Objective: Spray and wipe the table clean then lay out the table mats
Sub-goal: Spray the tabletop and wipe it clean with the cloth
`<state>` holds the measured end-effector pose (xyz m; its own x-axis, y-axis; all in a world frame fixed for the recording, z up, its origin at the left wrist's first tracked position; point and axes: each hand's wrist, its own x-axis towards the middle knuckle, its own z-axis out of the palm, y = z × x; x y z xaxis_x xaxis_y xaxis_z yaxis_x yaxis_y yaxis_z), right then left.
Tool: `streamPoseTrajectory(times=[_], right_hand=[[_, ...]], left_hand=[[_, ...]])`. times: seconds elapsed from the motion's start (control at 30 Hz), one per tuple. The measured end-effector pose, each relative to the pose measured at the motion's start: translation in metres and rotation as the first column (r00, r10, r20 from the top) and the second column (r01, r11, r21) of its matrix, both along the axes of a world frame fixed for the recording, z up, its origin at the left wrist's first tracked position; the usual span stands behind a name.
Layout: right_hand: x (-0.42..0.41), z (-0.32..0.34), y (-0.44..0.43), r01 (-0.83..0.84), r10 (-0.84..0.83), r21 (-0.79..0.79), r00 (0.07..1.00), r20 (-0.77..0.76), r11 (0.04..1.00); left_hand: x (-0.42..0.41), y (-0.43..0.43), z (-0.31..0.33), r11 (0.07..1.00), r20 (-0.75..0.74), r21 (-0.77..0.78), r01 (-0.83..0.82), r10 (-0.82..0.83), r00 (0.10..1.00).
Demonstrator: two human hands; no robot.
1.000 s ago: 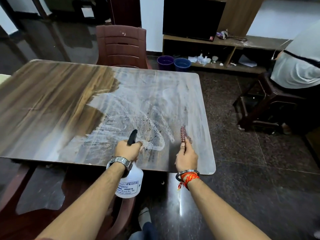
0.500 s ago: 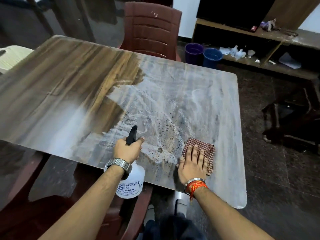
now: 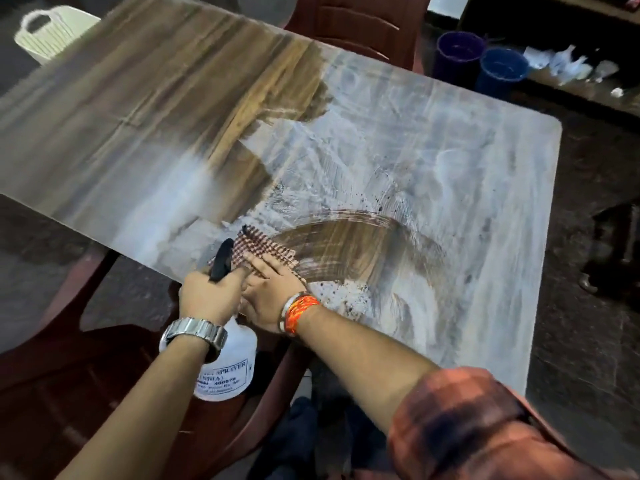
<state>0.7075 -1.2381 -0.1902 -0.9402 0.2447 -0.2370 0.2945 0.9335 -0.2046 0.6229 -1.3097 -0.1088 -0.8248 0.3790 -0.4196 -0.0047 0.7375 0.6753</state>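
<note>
Wood shows brown on the big bench [image 3: 138, 109], which fills most of the frame. Its right half is covered in white foamy spray. One curved brown stripe [image 3: 349, 247] cuts through the foam near the middle, so wiping looks just begun and most of the foam is left.

Red chairs [image 3: 353, 19] stand at the top of the frame, and another sits under the near edge at lower left. A white basket [image 3: 52, 32] sits in the upper left corner, off the bench. Two blue buckets [image 3: 481, 60] stand on the floor at upper right.

No mats can be seen anywhere, so that part is not yet started.

Next is the spray bottle [image 3: 228, 365]. It hangs below the near edge of the bench, at lower middle. The left hand [image 3: 207, 296] is wrapped around its neck, with the black nozzle [image 3: 221, 259] pointing up over the bench. I think it is kept there to be ready for more spraying.

Last is the small checked cloth [image 3: 263, 251], lying flat on the bench just past the nozzle. The right hand [image 3: 270, 292] is spread wide and flat, with fingers [image 3: 266, 266] pressing down on the cloth. A flat hand probably pushes the whole cloth hard on the wood. The two hands are almost touching.
</note>
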Motion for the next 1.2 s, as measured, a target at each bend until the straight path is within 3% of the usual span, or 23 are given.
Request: streamPoseTrajectory(times=[0.1, 0.17, 0.27, 0.3, 0.33, 0.4, 0.47, 0.5, 0.57, 0.63, 0.7, 0.77, 0.83, 0.9, 0.97, 1.03, 1.1, 1.13, 1.2], right_hand=[[0.022, -0.008, 0.036, -0.011, 0.013, 0.019, 0.998, -0.068, 1.000], [0.035, -0.014, 0.082, 0.233, -0.227, 0.082, 0.971, -0.077, 0.969], [0.042, -0.007, 0.132, 0.693, -0.693, 0.019, 0.721, 0.015, 0.721], [0.038, -0.005, 0.132, 0.748, -0.748, 0.010, 0.663, 0.023, 0.664], [0.027, -0.005, 0.122, 0.738, -0.738, 0.015, 0.674, 0.023, 0.674], [0.000, -0.008, 0.086, 0.566, -0.565, 0.021, 0.824, -0.040, 0.824], [-0.028, -0.009, 0.048, 0.231, -0.227, 0.040, 0.970, -0.091, 0.972], [-0.039, -0.009, 0.033, 0.022, -0.017, 0.069, 0.998, -0.067, 0.997], [-0.055, -0.008, 0.029, -0.278, 0.278, 0.060, 0.960, -0.002, 0.959], [-0.056, -0.009, 0.054, -0.348, 0.352, 0.081, 0.936, -0.031, 0.934], [-0.057, -0.011, 0.094, -0.193, 0.203, 0.141, 0.977, -0.058, 0.971], [-0.052, -0.016, 0.143, 0.175, -0.166, 0.128, 0.983, -0.074, 0.976], [-0.050, -0.014, 0.166, 0.509, -0.506, 0.054, 0.861, -0.059, 0.859], [-0.062, -0.013, 0.152, 0.608, -0.604, 0.052, 0.794, -0.066, 0.792], [-0.076, -0.017, 0.112, 0.444, -0.436, 0.067, 0.894, -0.105, 0.894], [-0.087, -0.016, 0.064, 0.069, -0.059, 0.070, 0.988, -0.140, 0.995], [-0.093, -0.010, 0.033, -0.285, 0.285, 0.025, 0.940, -0.190, 0.958], [-0.096, -0.011, 0.031, -0.388, 0.377, -0.001, 0.897, -0.233, 0.922], [-0.110, -0.010, 0.050, -0.433, 0.426, 0.015, 0.879, -0.214, 0.901]], left_hand=[[-0.007, -0.016, -0.004, 0.999, 0.045, -0.003, -0.051, 0.051, 0.998], [-0.008, -0.023, -0.005, 0.995, 0.083, 0.013, -0.103, 0.101, 0.991], [-0.013, -0.031, -0.005, 0.988, 0.095, 0.037, -0.147, 0.143, 0.985], [-0.015, -0.031, -0.005, 0.986, 0.102, 0.047, -0.163, 0.157, 0.982], [-0.018, -0.032, -0.006, 0.982, 0.108, 0.052, -0.181, 0.175, 0.979], [-0.023, -0.033, -0.005, 0.978, 0.109, 0.061, -0.200, 0.193, 0.975], [-0.028, -0.033, -0.004, 0.979, 0.092, 0.060, -0.193, 0.187, 0.978], [-0.031, -0.033, -0.005, 0.980, 0.079, 0.057, -0.190, 0.186, 0.979], [-0.040, -0.033, -0.008, 0.981, 0.057, 0.051, -0.188, 0.185, 0.981], [-0.045, -0.034, -0.011, 0.980, 0.072, 0.069, -0.188, 0.183, 0.981], [-0.052, -0.034, -0.012, 0.975, 0.114, 0.095, -0.202, 0.191, 0.975], [-0.058, -0.033, -0.013, 0.971, 0.138, 0.106, -0.213, 0.198, 0.970], [-0.063, -0.030, -0.013, 0.969, 0.136, 0.112, -0.222, 0.207, 0.969], [-0.070, -0.025, -0.012, 0.961, 0.143, 0.129, -0.244, 0.225, 0.964], [-0.076, -0.018, -0.012, 0.957, 0.145, 0.139, -0.254, 0.234, 0.961], [-0.082, -0.012, -0.010, 0.961, 0.121, 0.141, -0.239, 0.223, 0.967], [-0.090, -0.007, -0.008, 0.966, 0.076, 0.134, -0.221, 0.213, 0.974], [-0.093, -0.007, -0.007, 0.969, 0.059, 0.124, -0.212, 0.206, 0.977], [-0.101, -0.005, -0.008, 0.972, 0.062, 0.122, -0.201, 0.195, 0.979]])
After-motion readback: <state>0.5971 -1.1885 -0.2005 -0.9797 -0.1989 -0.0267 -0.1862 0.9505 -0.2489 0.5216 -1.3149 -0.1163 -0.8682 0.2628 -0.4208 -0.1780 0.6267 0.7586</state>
